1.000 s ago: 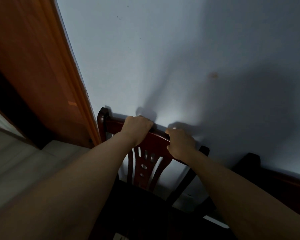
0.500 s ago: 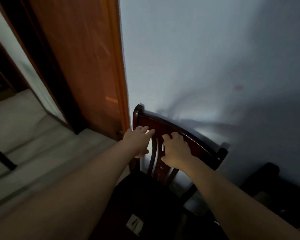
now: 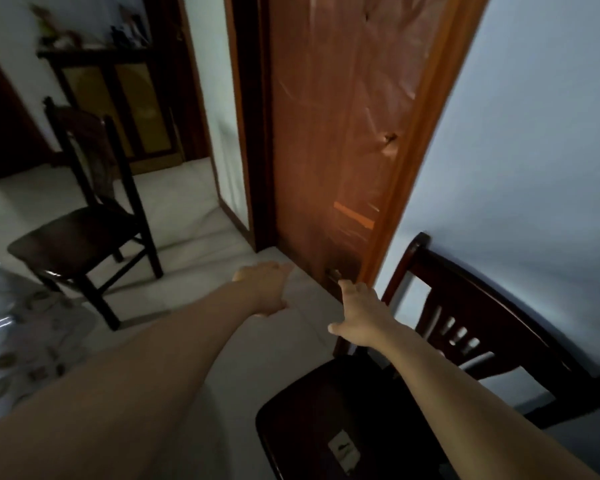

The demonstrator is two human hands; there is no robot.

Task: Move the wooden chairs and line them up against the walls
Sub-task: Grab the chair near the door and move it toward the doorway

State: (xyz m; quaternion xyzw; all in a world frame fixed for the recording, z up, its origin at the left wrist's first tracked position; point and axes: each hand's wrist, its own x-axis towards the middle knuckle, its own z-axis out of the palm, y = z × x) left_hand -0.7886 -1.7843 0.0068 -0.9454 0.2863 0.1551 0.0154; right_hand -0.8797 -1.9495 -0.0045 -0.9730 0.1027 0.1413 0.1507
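Observation:
A dark wooden chair stands at the lower right with its carved back against the pale wall. A second dark wooden chair stands free on the tiled floor at the left, away from any wall. My left hand hovers over the floor in the middle, fingers loose, holding nothing. My right hand is spread open just left of the near chair's back, touching neither back nor seat.
An orange-brown wooden door stands beside the near chair, with a doorway to its left. A dark cabinet stands behind the far chair. A patterned, plastic-covered surface fills the lower left.
Both hands have let go of the near chair's top rail and swung left. My view has turned left, bringing the second chair and the doorway into sight.

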